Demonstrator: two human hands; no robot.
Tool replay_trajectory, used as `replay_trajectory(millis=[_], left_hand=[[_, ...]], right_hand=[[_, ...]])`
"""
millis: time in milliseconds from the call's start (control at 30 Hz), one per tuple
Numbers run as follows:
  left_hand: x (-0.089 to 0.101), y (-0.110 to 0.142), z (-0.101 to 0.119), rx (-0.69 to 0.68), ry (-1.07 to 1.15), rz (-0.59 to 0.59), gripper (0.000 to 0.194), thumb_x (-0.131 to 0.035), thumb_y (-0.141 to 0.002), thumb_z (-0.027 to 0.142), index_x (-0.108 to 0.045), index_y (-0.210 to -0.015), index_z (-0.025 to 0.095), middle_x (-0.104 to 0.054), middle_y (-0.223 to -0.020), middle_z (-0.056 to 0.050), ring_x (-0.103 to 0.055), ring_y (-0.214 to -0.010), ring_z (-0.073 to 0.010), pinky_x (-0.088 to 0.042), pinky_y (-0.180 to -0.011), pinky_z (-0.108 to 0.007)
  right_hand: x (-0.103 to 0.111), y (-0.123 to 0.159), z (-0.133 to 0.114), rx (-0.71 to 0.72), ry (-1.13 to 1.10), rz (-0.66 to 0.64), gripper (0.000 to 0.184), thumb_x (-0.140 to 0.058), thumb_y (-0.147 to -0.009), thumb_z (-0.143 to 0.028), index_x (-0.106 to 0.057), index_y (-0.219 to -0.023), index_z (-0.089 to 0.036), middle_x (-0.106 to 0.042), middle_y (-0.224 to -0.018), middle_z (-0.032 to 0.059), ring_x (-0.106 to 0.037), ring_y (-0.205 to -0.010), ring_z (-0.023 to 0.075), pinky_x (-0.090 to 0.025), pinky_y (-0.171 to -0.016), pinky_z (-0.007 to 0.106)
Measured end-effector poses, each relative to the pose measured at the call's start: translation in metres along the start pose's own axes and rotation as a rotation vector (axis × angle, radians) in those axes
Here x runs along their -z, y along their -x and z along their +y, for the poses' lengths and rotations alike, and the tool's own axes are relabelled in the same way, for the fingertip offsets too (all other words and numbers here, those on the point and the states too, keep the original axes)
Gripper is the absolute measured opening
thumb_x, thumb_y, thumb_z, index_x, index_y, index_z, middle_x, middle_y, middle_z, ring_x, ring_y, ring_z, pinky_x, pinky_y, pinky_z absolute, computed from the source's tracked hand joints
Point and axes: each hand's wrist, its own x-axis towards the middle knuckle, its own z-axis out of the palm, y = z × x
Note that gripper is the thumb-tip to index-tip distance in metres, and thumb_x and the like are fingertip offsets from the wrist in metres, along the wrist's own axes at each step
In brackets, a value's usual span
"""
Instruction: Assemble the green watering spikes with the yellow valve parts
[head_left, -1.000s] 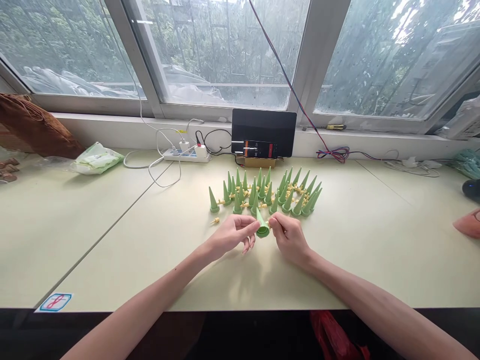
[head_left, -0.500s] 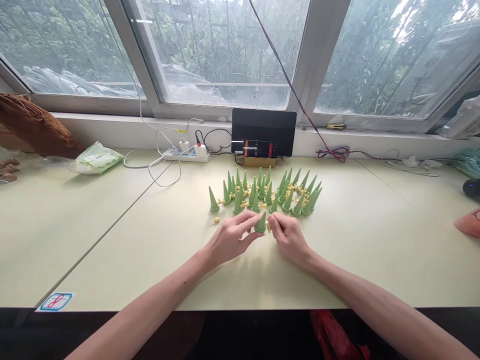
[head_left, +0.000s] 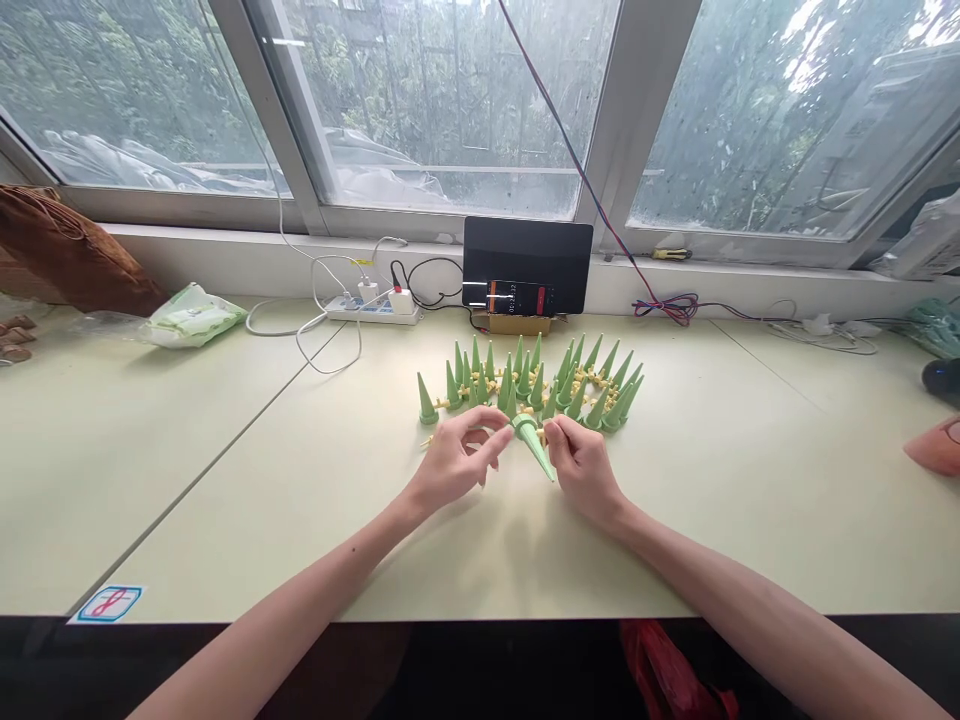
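Observation:
In front of the group, a green watering spike [head_left: 534,447] hangs between my hands, its wide collar up and its tip slanting down to the right. My left hand [head_left: 463,450] has thumb and forefinger at the left side of the collar, the other fingers loosely curled. My right hand [head_left: 586,465] is closed on a small yellow valve [head_left: 541,434] that meets the spike's side; most of the valve is hidden by the fingers. Beyond stand several green spikes [head_left: 427,400] with yellow valves on them. A loose yellow piece [head_left: 426,441] lies partly behind my left hand.
At the back, a phone [head_left: 517,298] leans against a dark tablet [head_left: 529,250]. A power strip [head_left: 375,312] with white cables and a green-white packet [head_left: 193,317] lie to the left. Red and blue wires [head_left: 667,308] lie at the back right. Another person's fingers [head_left: 934,447] show at the right edge.
The spike has turned over: its tip pointed up before and now slants down to the right. My left hand has moved round and back left; my right hand stays nearly in place.

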Motion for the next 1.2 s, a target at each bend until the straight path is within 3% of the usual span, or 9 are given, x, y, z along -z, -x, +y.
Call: replay_trajectory(millis=[100,233,467,833,1033,1200], left_hand=[[0.003,-0.002,0.005,0.226,0.208,-0.211,0.05,-0.053,-0.091,0.061,-0.065,-0.085,0.012,-0.065,-0.081,-0.006,-0.058,-0.054,-0.0104,-0.047,-0.04,-0.02],[0.002,-0.003,0.003,0.31,0.299,-0.339,0.052,-0.057,-0.088,0.062,-0.063,-0.076,0.012,-0.061,-0.063,-0.002,-0.054,-0.048,-0.0085,-0.045,-0.046,-0.02],[-0.001,-0.001,-0.004,0.209,0.239,-0.284,0.042,-0.062,-0.089,0.053,-0.062,-0.076,0.013,-0.06,-0.057,0.0,-0.055,-0.047,-0.0085,-0.045,-0.052,-0.021],[-0.009,0.001,0.001,-0.029,0.099,-0.08,0.023,-0.071,-0.084,0.034,-0.068,-0.079,0.013,-0.058,-0.062,0.001,-0.054,-0.05,-0.0085,-0.05,-0.044,-0.019],[-0.008,0.0,0.002,-0.018,0.108,-0.074,0.023,-0.072,-0.084,0.035,-0.067,-0.077,0.013,-0.059,-0.063,0.0,-0.054,-0.05,-0.0087,-0.05,-0.043,-0.019],[-0.005,-0.003,-0.002,0.056,0.19,-0.15,0.025,-0.071,-0.085,0.038,-0.068,-0.091,0.013,-0.062,-0.07,-0.002,-0.057,-0.053,-0.0103,-0.051,-0.044,-0.02]], right_hand=[[0.0,0.0,0.0,0.07,0.053,-0.009,0.036,-0.041,-0.103,-0.033,-0.044,-0.069,-0.02,-0.039,-0.057,-0.005,-0.032,-0.051,0.0102,-0.028,-0.05,0.024],[-0.002,0.0,-0.004,0.158,0.078,-0.042,0.035,-0.041,-0.102,-0.029,-0.043,-0.068,-0.02,-0.038,-0.057,-0.0051,-0.033,-0.051,0.01,-0.028,-0.051,0.023],[-0.005,0.003,-0.006,0.119,0.058,-0.036,0.036,-0.041,-0.102,-0.029,-0.041,-0.067,-0.02,-0.036,-0.056,-0.0054,-0.032,-0.05,0.0098,-0.027,-0.05,0.023],[-0.008,0.004,-0.003,-0.037,0.016,-0.046,0.043,-0.04,-0.102,-0.04,-0.036,-0.063,-0.021,-0.032,-0.055,-0.0054,-0.03,-0.05,0.0107,-0.026,-0.049,0.026],[-0.008,0.002,-0.003,-0.058,-0.003,-0.062,0.042,-0.041,-0.102,-0.041,-0.041,-0.064,-0.021,-0.034,-0.054,-0.0054,-0.031,-0.05,0.0107,-0.026,-0.05,0.026],[-0.008,-0.001,-0.003,-0.046,0.008,-0.083,0.04,-0.042,-0.101,-0.04,-0.044,-0.066,-0.02,-0.031,-0.054,-0.0064,-0.028,-0.049,0.0103,-0.025,-0.049,0.025]])
